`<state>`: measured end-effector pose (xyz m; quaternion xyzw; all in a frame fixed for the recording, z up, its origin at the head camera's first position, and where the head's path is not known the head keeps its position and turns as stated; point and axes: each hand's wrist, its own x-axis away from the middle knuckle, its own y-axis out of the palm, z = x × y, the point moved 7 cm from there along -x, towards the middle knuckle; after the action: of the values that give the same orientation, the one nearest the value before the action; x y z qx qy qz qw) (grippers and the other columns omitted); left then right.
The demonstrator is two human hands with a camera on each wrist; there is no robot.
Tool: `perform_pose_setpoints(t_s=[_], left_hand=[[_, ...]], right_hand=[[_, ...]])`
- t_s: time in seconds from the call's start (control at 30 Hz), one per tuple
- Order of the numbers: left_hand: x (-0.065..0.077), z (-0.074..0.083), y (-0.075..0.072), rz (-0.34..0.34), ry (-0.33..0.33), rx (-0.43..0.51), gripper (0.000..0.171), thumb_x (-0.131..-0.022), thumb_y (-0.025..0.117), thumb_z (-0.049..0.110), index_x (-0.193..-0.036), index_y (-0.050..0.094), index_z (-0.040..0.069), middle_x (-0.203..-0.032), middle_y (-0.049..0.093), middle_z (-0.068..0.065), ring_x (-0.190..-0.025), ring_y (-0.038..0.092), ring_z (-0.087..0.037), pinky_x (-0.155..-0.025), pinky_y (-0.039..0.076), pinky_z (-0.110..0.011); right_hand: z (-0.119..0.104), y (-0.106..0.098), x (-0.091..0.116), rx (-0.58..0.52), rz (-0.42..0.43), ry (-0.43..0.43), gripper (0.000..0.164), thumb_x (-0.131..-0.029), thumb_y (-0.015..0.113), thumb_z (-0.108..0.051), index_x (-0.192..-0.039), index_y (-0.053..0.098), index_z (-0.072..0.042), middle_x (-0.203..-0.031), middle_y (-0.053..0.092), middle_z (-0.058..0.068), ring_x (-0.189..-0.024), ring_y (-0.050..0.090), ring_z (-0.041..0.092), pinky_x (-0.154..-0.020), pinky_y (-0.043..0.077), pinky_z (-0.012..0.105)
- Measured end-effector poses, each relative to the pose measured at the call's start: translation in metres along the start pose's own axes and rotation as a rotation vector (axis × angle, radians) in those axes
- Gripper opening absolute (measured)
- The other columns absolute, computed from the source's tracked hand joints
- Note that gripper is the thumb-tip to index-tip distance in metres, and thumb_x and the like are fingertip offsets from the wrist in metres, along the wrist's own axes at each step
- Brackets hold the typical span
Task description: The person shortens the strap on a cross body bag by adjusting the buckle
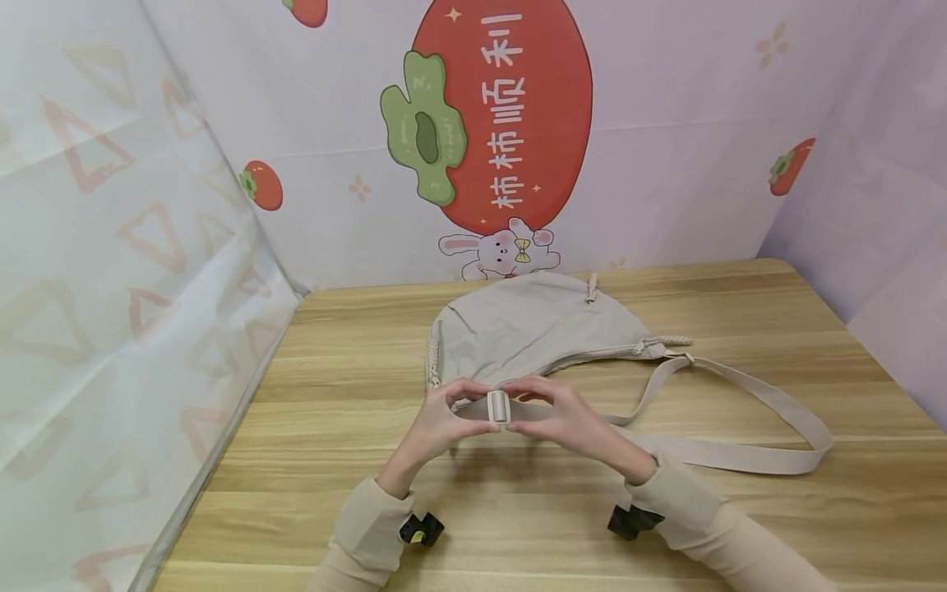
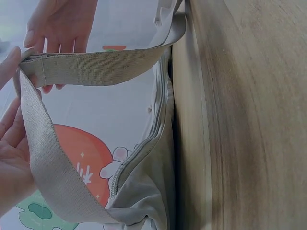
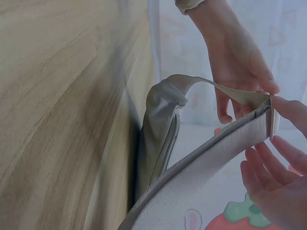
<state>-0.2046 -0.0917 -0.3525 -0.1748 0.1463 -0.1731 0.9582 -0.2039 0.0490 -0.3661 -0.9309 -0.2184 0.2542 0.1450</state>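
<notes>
A pale strap slider (image 1: 499,407), threaded on the bag's beige webbing strap (image 1: 769,459), is lifted above the table in front of the bag. My left hand (image 1: 441,418) pinches the slider from the left, thumb at its lower end and forefinger at its upper end. From the right, my right hand (image 1: 565,419) grips the same slider in a matching way. In the right wrist view the strap (image 3: 201,158) runs doubled up to the slider. The beige crescent-shaped bag (image 1: 533,325) lies flat just beyond both hands.
Zips with corded pulls (image 1: 675,339) sit along the bag's edges. To the right, the strap loops across the wooden table (image 1: 333,485). A printed cloth backdrop (image 1: 666,181) hangs behind the table, with more cloth at the sides.
</notes>
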Motion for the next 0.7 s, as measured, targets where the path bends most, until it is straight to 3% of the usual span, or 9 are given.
perform_pose_setpoints(t_s=[0.3, 0.53, 0.7], left_hand=[[-0.0004, 0.0005, 0.0009, -0.004, 0.017, 0.021, 0.036, -0.065, 0.075, -0.002, -0.098, 0.06, -0.007, -0.097, 0.063, -0.017, -0.09, 0.055, -0.017, -0.083, 0.043, -0.041], [0.0023, -0.0036, -0.0008, -0.084, -0.009, 0.045, 0.048, -0.068, 0.072, -0.001, -0.112, 0.053, -0.006, -0.094, 0.062, -0.019, -0.093, 0.056, -0.027, -0.083, 0.042, -0.043], [0.0066, -0.0089, -0.0071, -0.125, -0.035, 0.025, 0.041, -0.075, 0.067, 0.001, -0.113, 0.054, -0.004, -0.098, 0.06, -0.022, -0.093, 0.055, -0.033, -0.076, 0.046, -0.04]], right_hand=[[0.0042, 0.0033, -0.0015, 0.08, 0.054, 0.007, 0.04, -0.07, 0.074, -0.009, -0.108, 0.061, -0.004, -0.104, 0.061, 0.004, -0.093, 0.057, 0.019, -0.084, 0.045, 0.034], [0.0047, 0.0053, -0.0002, 0.085, 0.066, 0.026, 0.038, -0.071, 0.074, -0.013, -0.106, 0.061, -0.008, -0.104, 0.061, 0.001, -0.094, 0.057, 0.015, -0.085, 0.045, 0.033], [0.0039, 0.0051, 0.001, 0.072, 0.076, 0.047, 0.038, -0.07, 0.075, -0.01, -0.105, 0.062, -0.006, -0.104, 0.061, 0.004, -0.094, 0.056, 0.019, -0.086, 0.044, 0.036]])
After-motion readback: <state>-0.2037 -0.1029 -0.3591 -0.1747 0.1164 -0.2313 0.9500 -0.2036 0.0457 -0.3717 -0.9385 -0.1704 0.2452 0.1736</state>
